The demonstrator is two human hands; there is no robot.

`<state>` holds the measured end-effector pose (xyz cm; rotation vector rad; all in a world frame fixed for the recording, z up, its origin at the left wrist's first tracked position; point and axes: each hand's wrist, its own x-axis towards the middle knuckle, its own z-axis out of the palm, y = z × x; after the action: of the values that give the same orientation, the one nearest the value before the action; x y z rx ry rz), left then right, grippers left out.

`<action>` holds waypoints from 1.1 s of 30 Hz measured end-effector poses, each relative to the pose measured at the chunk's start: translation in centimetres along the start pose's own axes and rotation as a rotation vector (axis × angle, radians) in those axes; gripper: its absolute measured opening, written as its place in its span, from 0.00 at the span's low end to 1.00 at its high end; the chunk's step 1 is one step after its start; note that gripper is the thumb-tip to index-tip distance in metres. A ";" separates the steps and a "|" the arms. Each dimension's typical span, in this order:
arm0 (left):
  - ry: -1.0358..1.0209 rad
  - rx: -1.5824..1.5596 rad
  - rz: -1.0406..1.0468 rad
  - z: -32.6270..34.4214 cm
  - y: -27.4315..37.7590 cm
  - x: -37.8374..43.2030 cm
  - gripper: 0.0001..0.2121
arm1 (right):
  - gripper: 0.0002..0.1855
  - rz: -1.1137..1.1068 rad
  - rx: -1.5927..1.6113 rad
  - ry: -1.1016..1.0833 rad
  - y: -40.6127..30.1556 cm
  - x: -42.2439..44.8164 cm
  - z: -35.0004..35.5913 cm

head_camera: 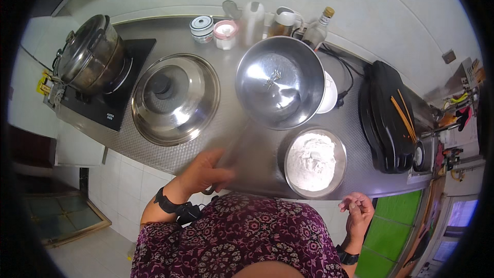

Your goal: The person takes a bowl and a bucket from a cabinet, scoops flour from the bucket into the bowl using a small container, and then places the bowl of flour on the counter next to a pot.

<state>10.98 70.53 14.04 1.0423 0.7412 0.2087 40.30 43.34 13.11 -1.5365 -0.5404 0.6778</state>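
My left hand [210, 172] is at the counter's front edge with its fingers bent, beside a blurred, dark, flat patch. A small dark curved piece shows beneath it; whether the hand grips something is unclear. To the right, a steel bowl [342, 170] holds white powder, like flour [312, 162]. My right hand [357, 208] hangs off the counter's front edge, right of that bowl, fingers loosely curled and nothing visible in it. Behind the powder stands a larger shiny steel bowl [279, 85], partly over a white dish [329, 94]. A domed lid with a dark knob [175, 100] lies left of it.
A lidded steel pot [90, 58] stands on the black cooktop [112, 112] at left. Jars [202, 31], a pitcher [283, 23] and a glass bottle [318, 29] line the wall. At right, chopsticks [403, 117] lie on a black electric appliance [382, 123], near cables [343, 60].
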 end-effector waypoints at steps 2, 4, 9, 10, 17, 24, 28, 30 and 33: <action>0.017 0.016 -0.007 1.4 0.2 -0.2 0.11 | 0.14 -0.017 0.007 -0.001 0.2 0.4 -1.3; 0.030 0.000 -0.004 3.1 0.5 -0.3 0.11 | 0.13 -0.035 0.029 -0.005 0.3 0.9 -2.4; 0.024 0.022 0.044 6.8 -1.2 1.3 0.13 | 0.09 -0.061 0.013 0.119 0.8 2.3 -7.9; 0.031 0.012 0.051 7.2 -1.8 1.9 0.12 | 0.09 -0.067 -0.022 0.162 1.0 3.0 -9.1; 0.031 -0.050 0.081 11.2 -3.0 3.1 0.12 | 0.07 -0.253 -0.198 0.268 0.2 11.6 -15.7; 0.034 -0.042 0.069 15.0 -3.4 3.1 0.12 | 0.08 -0.546 -0.703 0.243 -0.8 20.0 -21.3; 0.075 -0.037 0.115 15.9 -4.5 2.1 0.12 | 0.10 -0.610 -0.892 0.079 -2.0 25.3 -21.1; 0.104 -0.061 0.122 16.5 -4.7 1.9 0.12 | 0.10 -0.641 -0.936 0.038 -1.9 28.1 -21.9; 0.151 -0.062 0.129 17.3 -5.4 1.6 0.11 | 0.11 -0.570 -1.061 -0.030 -3.3 30.1 -21.4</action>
<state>22.34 56.39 13.81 1.0238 0.7995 0.4224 76.87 49.25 13.77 -2.1723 -1.4379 -0.0936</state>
